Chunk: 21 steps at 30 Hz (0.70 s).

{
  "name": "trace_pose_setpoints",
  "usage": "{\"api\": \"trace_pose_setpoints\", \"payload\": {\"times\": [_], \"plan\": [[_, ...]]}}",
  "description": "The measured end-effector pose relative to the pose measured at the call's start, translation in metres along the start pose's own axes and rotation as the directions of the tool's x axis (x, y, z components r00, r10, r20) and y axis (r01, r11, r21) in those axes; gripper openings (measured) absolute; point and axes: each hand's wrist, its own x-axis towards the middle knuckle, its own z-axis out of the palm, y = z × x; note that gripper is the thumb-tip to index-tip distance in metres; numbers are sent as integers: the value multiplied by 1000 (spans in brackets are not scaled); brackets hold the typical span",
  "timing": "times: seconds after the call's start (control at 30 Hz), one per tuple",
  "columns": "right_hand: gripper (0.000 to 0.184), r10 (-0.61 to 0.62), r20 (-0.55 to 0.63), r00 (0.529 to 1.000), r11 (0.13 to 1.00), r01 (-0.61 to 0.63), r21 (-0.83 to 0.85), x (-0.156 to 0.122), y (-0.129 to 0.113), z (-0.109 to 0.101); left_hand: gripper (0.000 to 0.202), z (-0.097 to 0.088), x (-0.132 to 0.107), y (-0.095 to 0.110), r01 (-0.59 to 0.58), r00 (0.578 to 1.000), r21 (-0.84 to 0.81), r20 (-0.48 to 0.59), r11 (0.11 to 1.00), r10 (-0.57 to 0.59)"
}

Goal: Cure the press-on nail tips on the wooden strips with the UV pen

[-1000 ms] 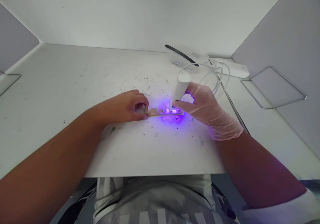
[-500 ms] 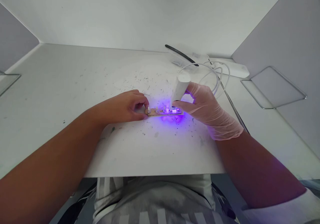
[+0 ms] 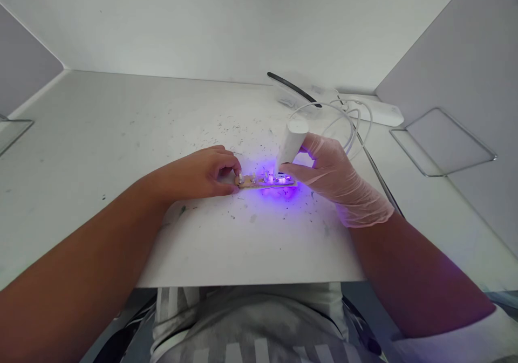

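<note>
My bare left hand (image 3: 212, 171) is closed on the left end of a narrow tan strip (image 3: 251, 182), thumb in front and fingers behind. Several small whitish pieces stand in a row along this strip. In a thin translucent glove, my right hand (image 3: 327, 166) grips a white handheld UV lamp (image 3: 292, 142), which leans with its lower end close above the strip's right part. Violet light from the lamp spreads over that part and the tabletop around it. Glare hides the pieces there, and I cannot tell whether the lamp touches them.
Dark specks are scattered over the white table (image 3: 121, 190). Behind the lamp lie a dark curved bar (image 3: 294, 89), a looped white cable (image 3: 370, 120) and a long white power strip (image 3: 378, 110). Metal wire frames stick out from the side panels, one right (image 3: 443, 142), one left.
</note>
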Motion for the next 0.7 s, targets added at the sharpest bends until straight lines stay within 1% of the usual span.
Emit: {"api": "trace_pose_setpoints", "payload": {"times": [0.33, 0.6, 0.7], "plan": [[7, 14, 7, 1000, 1000, -14, 0, 2, -2, -1, 26, -1, -1, 1, 5, 1000, -12, 1, 1000, -5], [7, -9, -4, 1000, 1000, 9, 18, 0, 1, 0, 28, 0, -1, -1, 13, 1000, -8, -2, 1000, -13], [7, 1, -6, 1000, 1000, -1, 19, -1, 0, 1, 28, 0, -1, -1, 8, 1000, -5, 4, 1000, -8]]}}
